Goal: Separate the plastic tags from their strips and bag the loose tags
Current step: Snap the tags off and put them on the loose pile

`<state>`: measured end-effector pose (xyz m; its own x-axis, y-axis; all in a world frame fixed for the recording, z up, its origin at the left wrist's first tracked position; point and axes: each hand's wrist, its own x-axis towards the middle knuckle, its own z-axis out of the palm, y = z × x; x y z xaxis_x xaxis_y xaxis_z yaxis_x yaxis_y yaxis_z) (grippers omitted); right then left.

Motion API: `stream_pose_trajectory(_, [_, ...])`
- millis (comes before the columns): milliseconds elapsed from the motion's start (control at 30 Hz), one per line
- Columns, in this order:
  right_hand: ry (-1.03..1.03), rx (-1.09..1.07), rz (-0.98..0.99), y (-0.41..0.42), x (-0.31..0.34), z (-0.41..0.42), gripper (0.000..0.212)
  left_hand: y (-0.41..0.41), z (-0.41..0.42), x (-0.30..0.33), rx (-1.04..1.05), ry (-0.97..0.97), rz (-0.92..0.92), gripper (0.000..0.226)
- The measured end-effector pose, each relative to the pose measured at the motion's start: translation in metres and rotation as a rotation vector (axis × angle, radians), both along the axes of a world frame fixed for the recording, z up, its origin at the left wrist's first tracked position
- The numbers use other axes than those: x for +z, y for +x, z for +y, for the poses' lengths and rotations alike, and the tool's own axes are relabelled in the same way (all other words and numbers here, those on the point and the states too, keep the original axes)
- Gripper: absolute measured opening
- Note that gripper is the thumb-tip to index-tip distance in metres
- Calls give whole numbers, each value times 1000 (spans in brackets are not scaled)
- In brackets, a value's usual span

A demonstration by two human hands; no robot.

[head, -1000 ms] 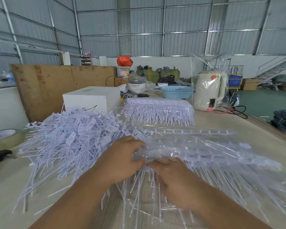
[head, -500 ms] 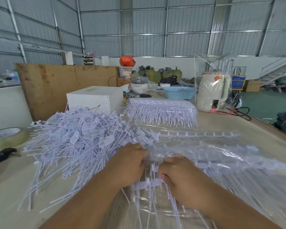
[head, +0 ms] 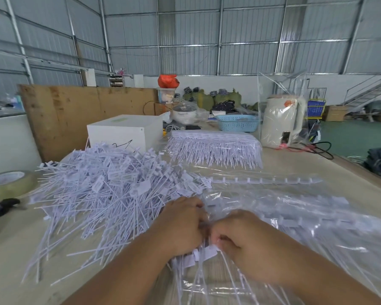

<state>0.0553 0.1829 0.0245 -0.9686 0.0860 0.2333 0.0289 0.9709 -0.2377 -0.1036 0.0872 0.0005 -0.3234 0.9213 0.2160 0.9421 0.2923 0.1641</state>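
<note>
2 hands, left hand (head: 180, 225) and right hand (head: 249, 241), pinch a white plastic tag strip (head: 204, 254) over the clear plastic bag (head: 317, 238); next, I judge, snapping tags free.

Both hands' fingers (head: 220, 238) curl out of sight; forearms cut off below.

Two bare arms, no sleeves on them. Left hand (head: 180, 227) and right hand (head: 244, 238) bare too, no gloves. No rings, no watch, no bands on the wrists. Short nails. Smooth forearms, wide near the bottom edge.
</note>
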Motion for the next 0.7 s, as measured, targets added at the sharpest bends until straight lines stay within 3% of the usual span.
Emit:
stream_pose_trajectory(167, [-126,-65,62,11,11,-3,11,-2,2,-1,134,-9,33,36])
stream_pose_trajectory(433, [-197,5,169,21,35,-8,38,-9,5,-1,225,-66,140,38])
stream_pose_trajectory(567, [-216,23,296,27,42,-8,28,-20,17,-14,378,-68,106,42])
stream_pose_trajectory(700, [-146,12,462,33,53,-12,26,-5,21,-25,365,-18,297,41])
